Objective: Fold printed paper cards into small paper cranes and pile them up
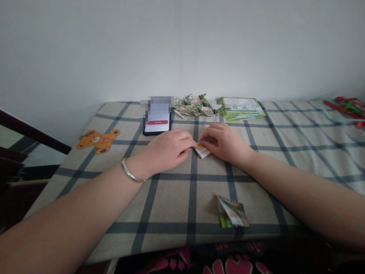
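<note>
Between my two hands, on the checked tablecloth, is a small folded piece of printed paper (203,151), white with orange print. My left hand (171,149), with a silver bangle at the wrist, pinches its left corner with the fingertips. My right hand (225,144) grips its right side between thumb and fingers, hiding part of it. Closer to me lies a second folded paper (234,214), green and white, partly opened up. Beyond my hands is a pile of several folded paper pieces (196,106), and right of it a stack of printed leaflets (242,107).
A phone (157,118) with its screen lit lies behind my left hand. A flat teddy bear figure (99,141) is on the cloth at the left. Red and green items (349,109) sit at the far right. A white wall (182,49) rises behind the table.
</note>
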`<state>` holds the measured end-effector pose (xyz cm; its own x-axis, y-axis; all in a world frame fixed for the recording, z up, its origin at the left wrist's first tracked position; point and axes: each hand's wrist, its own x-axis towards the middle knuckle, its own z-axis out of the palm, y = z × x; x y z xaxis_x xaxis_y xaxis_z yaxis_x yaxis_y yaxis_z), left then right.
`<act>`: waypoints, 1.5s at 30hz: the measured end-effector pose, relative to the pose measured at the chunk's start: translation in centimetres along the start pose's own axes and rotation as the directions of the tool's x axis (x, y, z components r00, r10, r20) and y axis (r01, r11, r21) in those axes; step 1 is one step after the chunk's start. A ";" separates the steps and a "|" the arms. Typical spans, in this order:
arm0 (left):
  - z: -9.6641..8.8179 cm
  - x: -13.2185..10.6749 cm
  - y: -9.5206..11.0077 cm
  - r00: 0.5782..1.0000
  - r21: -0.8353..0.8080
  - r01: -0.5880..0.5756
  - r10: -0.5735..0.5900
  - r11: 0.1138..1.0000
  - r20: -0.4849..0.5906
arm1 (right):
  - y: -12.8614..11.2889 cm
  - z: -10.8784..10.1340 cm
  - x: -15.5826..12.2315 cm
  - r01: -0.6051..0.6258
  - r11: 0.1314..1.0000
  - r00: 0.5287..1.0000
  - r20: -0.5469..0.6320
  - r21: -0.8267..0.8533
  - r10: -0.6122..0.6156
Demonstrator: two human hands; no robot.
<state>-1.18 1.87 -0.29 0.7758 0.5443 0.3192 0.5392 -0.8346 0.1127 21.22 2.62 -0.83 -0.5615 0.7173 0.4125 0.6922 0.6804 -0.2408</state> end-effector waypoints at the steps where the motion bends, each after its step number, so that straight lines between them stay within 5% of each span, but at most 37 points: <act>1: 0.0 0.0 0.1 1.000 0.007 0.003 -0.003 1.000 0.001 | 0.0 0.0 0.0 0.003 1.000 1.000 -0.003 -0.007 -0.003; 13: -0.2 0.1 0.6 0.999 0.106 0.028 -0.026 0.994 -0.020 | -0.1 -0.2 0.1 -0.001 0.988 1.000 0.012 -0.151 0.003; 25: -0.1 0.2 1.5 0.979 0.067 0.202 -0.200 0.977 -0.031 | 0.5 0.2 0.1 0.027 0.986 0.999 0.048 -0.162 -0.019; 45: 1.4 0.2 1.8 0.950 -0.261 0.237 -0.279 0.936 -0.137 | -0.1 -0.1 -0.3 0.082 0.997 0.996 0.023 0.009 -0.082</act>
<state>0.44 0.60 -1.32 0.5420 0.7386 0.4008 0.6030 -0.6740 0.4267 21.37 2.32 -0.87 -0.6268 0.6620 0.4109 0.6397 0.7383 -0.2137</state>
